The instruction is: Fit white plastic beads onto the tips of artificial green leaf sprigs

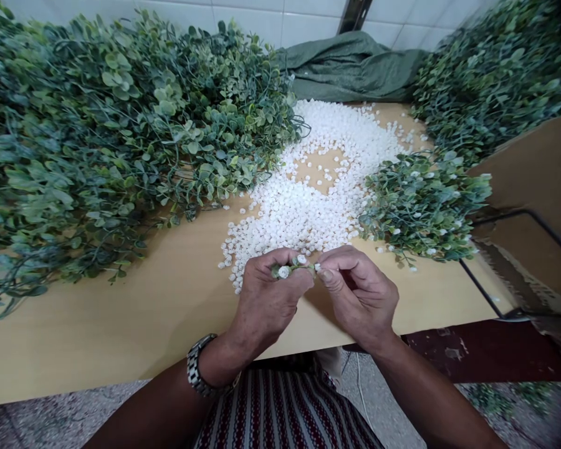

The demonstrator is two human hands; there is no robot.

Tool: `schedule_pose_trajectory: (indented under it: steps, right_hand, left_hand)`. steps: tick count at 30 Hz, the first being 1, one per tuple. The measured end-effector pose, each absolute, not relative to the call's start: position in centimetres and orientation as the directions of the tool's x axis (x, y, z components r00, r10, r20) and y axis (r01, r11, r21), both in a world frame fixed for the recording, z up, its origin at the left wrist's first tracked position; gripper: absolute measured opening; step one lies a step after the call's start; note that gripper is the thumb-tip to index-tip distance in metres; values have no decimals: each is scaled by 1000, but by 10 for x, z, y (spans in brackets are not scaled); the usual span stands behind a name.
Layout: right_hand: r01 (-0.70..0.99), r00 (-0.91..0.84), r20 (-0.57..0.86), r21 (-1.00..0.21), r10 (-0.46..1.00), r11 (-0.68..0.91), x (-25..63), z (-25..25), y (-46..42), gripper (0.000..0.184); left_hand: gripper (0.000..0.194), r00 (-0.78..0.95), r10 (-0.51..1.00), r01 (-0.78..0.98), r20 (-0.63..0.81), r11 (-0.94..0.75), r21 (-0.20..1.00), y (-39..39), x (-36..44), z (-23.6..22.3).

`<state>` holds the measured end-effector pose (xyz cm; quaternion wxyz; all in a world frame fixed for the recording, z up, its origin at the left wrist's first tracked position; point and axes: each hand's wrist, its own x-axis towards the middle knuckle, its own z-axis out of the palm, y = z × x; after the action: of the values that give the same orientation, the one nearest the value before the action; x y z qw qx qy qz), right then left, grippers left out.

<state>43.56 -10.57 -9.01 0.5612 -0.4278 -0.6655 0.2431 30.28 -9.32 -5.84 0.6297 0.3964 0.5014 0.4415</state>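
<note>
My left hand (273,296) is closed around a small green artificial sprig (295,268), and two white flower heads (283,272) show above its fingers. Thumb and fingertips of my right hand (359,293) pinch another tiny white flower head (317,267) at the sprig's right end. Both hands meet just over the front part of the table, at the near edge of a pile of loose white flower heads (292,215). Most of the sprig is hidden inside my left hand.
A big heap of artificial greenery (135,112) covers the table's left side. To the right lies a bunch dotted with white flowers (425,206), beside a cardboard box (537,187) and a black metal frame (484,290). More greenery (505,75) and a green sack (355,65) are at the back.
</note>
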Motion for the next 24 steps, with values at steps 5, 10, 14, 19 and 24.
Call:
schedule_pose_trajectory:
  steps: [5, 10, 14, 19, 24]
  right_hand:
    - [331, -25, 588, -759, 809, 561, 437, -91, -106, 15]
    - [410, -80, 657, -663, 749, 626, 439, -90, -106, 17]
    - [495, -139, 719, -545, 681, 677, 441, -89, -105, 16]
    - [539, -161, 749, -479, 643, 693, 441, -90, -106, 17]
    - [525, -194, 722, -495, 664, 692, 446, -88, -106, 18]
  left_hand:
    - [12, 115, 963, -165, -242, 259, 952, -93, 303, -61]
    - [15, 111, 975, -142, -192, 207, 968, -93, 303, -61]
    - [16, 101, 979, -105, -177, 187, 977, -93, 303, -60]
    - [15, 99, 980, -66, -172, 179, 982, -94, 303, -59]
    - [12, 99, 974, -116, -203, 214, 970, -93, 304, -63]
